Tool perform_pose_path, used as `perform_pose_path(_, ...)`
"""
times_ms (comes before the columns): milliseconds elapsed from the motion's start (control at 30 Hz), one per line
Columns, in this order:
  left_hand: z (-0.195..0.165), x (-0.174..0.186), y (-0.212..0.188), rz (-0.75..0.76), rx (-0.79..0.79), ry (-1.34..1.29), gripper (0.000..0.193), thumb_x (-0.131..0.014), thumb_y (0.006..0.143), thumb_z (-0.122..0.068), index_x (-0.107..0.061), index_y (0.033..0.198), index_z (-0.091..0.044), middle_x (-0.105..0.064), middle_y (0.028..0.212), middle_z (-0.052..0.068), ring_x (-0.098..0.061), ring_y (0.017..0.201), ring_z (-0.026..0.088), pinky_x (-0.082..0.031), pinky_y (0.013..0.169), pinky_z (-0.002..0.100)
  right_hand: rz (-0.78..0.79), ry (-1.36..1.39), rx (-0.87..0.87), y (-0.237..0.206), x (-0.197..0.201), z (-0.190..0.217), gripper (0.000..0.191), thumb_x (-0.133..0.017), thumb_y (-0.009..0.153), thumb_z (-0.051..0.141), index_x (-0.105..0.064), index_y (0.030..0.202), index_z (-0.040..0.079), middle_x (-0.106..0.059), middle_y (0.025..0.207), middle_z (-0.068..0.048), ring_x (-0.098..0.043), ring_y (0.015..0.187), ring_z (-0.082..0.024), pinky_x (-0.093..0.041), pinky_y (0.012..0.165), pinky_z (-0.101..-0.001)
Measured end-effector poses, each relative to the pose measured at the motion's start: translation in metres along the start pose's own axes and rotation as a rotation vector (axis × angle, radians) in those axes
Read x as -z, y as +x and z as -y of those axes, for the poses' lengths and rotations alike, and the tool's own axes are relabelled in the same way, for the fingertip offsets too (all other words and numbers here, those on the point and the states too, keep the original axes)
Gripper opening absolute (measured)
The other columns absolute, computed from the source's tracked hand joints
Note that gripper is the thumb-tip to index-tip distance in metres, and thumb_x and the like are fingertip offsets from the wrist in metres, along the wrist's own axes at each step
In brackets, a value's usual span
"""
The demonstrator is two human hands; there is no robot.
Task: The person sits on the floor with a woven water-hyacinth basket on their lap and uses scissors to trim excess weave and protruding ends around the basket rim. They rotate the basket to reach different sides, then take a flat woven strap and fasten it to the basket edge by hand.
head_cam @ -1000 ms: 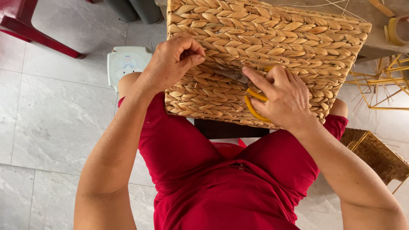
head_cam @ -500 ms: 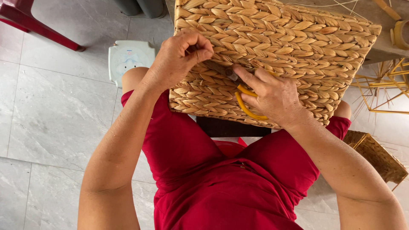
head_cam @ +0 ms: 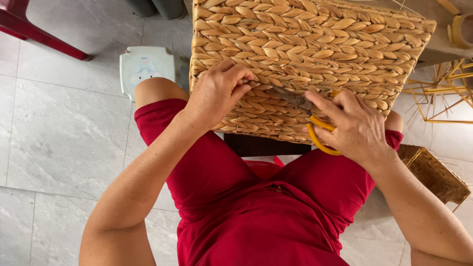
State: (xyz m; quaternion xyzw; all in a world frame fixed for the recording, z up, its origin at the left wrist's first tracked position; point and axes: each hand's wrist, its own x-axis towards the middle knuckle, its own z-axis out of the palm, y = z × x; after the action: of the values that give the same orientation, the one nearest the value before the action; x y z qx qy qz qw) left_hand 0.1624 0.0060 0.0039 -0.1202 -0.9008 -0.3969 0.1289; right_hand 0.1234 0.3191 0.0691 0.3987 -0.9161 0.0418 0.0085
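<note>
1. The right hand (head_cam: 357,129) gripped yellow-handled scissors (head_cam: 308,116), blades pointing toward the left hand.
2. The left hand (head_cam: 217,93) pinched a strand just beyond the blade tips.
3. The woven basket (head_cam: 315,44) lay under both hands.

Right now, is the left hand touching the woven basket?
Touching. The head view shows the left hand pressed against the woven basket, its fingertips pinching the weave beside the scissors.
</note>
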Motion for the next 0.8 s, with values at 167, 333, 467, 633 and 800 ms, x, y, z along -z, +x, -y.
perform_pose_path(167, -0.006, -0.003, 0.011, 0.042, -0.05, 0.108, 0.015, -0.075, 0.094, -0.004, -0.061, 0.087, -0.006, -0.062, 0.09, 0.004, -0.068, 0.081, 0.016, -0.061, 0.067, 0.03, 0.021, -0.024, 0.011, 0.006, 0.0, 0.009, 0.073, -0.088, 0.075, 0.034, -0.064, 0.144, 0.031, -0.051, 0.09, -0.003, -0.058, 0.076, -0.021, -0.052, 0.066, -0.0378)
perform_pose_path(333, -0.016, -0.002, 0.014, 0.032, -0.084, 0.145, 0.015, -0.075, 0.089, -0.003, -0.061, 0.086, -0.005, -0.06, 0.09, 0.007, -0.067, 0.081, 0.019, -0.06, 0.067, 0.033, -0.037, -0.074, 0.06, 0.011, -0.003, 0.014, 0.075, -0.087, 0.073, 0.037, -0.063, 0.144, 0.03, -0.05, 0.09, -0.003, -0.057, 0.075, -0.021, -0.052, 0.067, -0.0377)
perform_pose_path(467, -0.015, -0.008, 0.017, 0.024, -0.102, 0.068, 0.014, -0.073, 0.089, -0.003, -0.06, 0.085, -0.006, -0.061, 0.09, 0.006, -0.067, 0.08, 0.015, -0.061, 0.066, 0.029, -0.012, -0.147, 0.085, 0.008, -0.011, 0.014, 0.079, -0.087, 0.073, 0.041, -0.06, 0.146, 0.026, -0.05, 0.087, -0.004, -0.057, 0.069, -0.019, -0.05, 0.056, -0.036)
perform_pose_path(633, 0.001, 0.003, 0.027, 0.052, 0.085, -0.305, 0.009, -0.067, 0.102, -0.002, -0.063, 0.096, -0.007, -0.072, 0.091, 0.007, -0.069, 0.074, 0.01, -0.062, 0.063, 0.023, -0.015, -0.066, 0.083, 0.002, -0.022, 0.012, 0.077, -0.086, 0.077, 0.04, -0.058, 0.147, 0.023, -0.05, 0.083, -0.002, -0.057, 0.064, -0.019, -0.052, 0.053, -0.0351)
perform_pose_path(800, 0.031, 0.064, 0.003, -0.133, 0.489, -0.879, 0.015, -0.057, 0.099, 0.005, -0.055, 0.093, -0.009, -0.075, 0.104, 0.01, -0.068, 0.078, 0.009, -0.057, 0.061, 0.022, 0.021, 0.033, -0.028, -0.008, -0.016, 0.004, 0.073, -0.086, 0.079, 0.039, -0.061, 0.146, 0.026, -0.053, 0.085, -0.001, -0.059, 0.062, -0.018, -0.05, 0.051, -0.0368)
